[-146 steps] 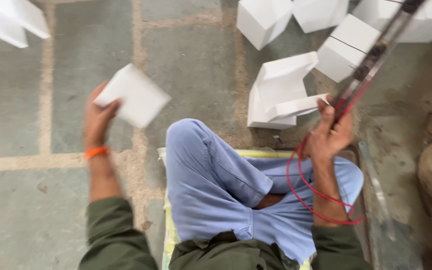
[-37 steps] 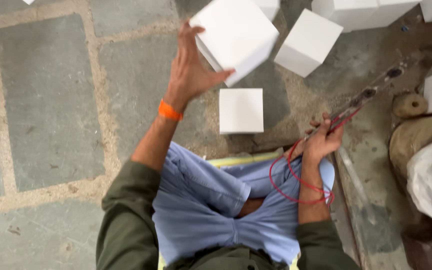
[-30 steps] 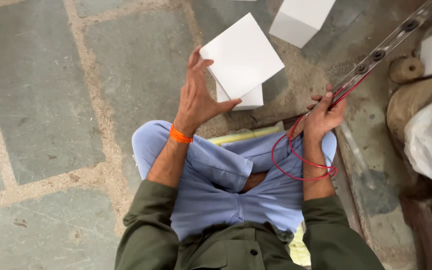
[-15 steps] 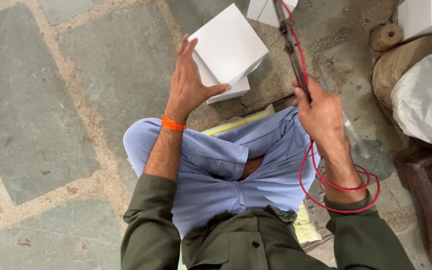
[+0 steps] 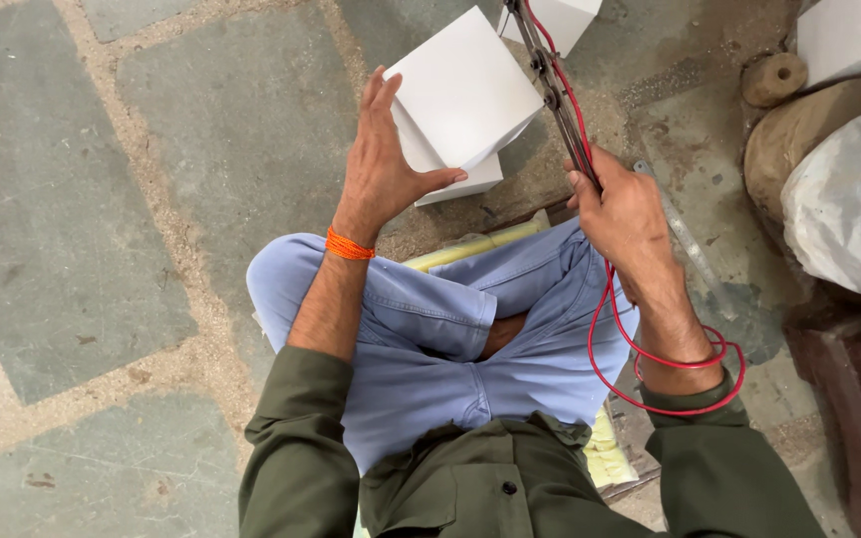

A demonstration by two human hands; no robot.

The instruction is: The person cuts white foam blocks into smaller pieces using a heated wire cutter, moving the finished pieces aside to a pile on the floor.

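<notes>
Above the crossed legs point(image 5: 450, 349), the left hand point(image 5: 381, 169) grasps a white block point(image 5: 460, 90). Right of the block, the right hand point(image 5: 625, 209) grips a metal tool point(image 5: 555, 90), apparently wired in red.

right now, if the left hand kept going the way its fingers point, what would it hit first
The left hand points up and away, already pressed against the white block it holds. Past its fingertips the way looks free down to stone floor, though depth is unclear.
</notes>
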